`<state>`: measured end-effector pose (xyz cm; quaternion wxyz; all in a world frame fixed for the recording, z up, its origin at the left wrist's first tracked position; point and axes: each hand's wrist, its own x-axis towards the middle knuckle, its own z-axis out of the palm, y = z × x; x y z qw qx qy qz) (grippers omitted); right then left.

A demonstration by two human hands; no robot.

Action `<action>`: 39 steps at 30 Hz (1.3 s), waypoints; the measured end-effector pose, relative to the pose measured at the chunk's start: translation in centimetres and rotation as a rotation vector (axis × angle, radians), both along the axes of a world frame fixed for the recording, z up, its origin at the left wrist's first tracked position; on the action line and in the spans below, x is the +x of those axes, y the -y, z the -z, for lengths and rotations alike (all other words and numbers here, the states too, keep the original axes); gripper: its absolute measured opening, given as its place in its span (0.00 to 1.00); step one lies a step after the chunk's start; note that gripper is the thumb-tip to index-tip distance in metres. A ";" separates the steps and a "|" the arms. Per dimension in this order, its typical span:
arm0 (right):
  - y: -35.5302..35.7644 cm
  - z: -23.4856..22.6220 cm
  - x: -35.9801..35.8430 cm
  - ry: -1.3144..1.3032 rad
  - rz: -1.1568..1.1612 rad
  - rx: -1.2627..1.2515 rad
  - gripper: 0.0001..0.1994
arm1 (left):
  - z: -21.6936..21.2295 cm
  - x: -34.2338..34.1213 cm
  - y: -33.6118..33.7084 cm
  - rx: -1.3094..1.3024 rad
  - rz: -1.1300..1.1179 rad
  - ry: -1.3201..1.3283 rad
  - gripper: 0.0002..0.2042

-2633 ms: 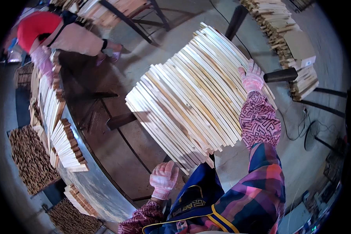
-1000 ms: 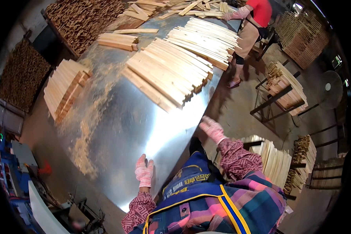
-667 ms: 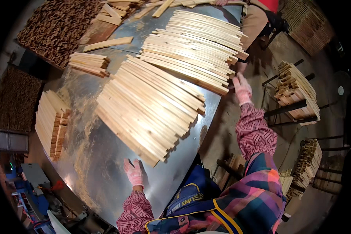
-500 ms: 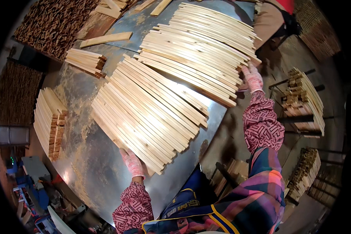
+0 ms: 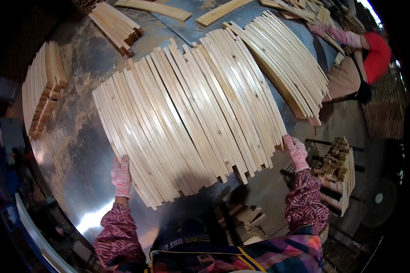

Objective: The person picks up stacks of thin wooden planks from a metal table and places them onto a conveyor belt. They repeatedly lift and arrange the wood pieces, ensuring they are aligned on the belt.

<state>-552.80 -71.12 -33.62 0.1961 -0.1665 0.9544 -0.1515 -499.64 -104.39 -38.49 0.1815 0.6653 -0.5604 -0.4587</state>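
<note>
A wide row of pale wooden strips (image 5: 187, 118) lies side by side on the metal table, its ends uneven. Against the row's left outer strip rests my left hand (image 5: 121, 176), in a pink-and-white glove, fingers stretched along the side. My right hand (image 5: 297, 153), gloved alike, has its fingers closed on the right outer strip near its front end; the fingertips are partly hidden. Beyond the right side lies a second bundle of wooden strips (image 5: 289, 63), apart from the row at its near end.
Stacked strips stand on the table (image 5: 77, 159) at the left (image 5: 43, 88) and far left (image 5: 116, 27). Loose boards (image 5: 155, 9) lie at the back. A co-worker's gloved hand (image 5: 321, 29) touches wood at far right. A rack of strips (image 5: 337, 173) stands right.
The two near groups of strips now lie together as one row, turned more upright in view. My view has shifted, and both hands stay at the row's outer sides.
</note>
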 end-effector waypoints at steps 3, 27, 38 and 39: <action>5.6 -0.5 -3.3 -0.111 -0.195 -0.009 0.28 | 4.5 4.4 1.9 -0.125 0.028 0.089 0.28; 10.4 -0.8 24.3 -0.127 -0.132 0.139 0.43 | 9.3 27.2 -8.4 0.002 -0.103 -0.768 0.39; 1.1 5.0 51.5 0.109 -0.373 -0.235 0.28 | 5.0 62.0 -9.7 0.021 -0.182 0.007 0.31; 0.7 3.7 52.4 0.232 -0.353 -0.345 0.26 | 5.5 64.1 -9.6 0.012 -0.177 0.055 0.32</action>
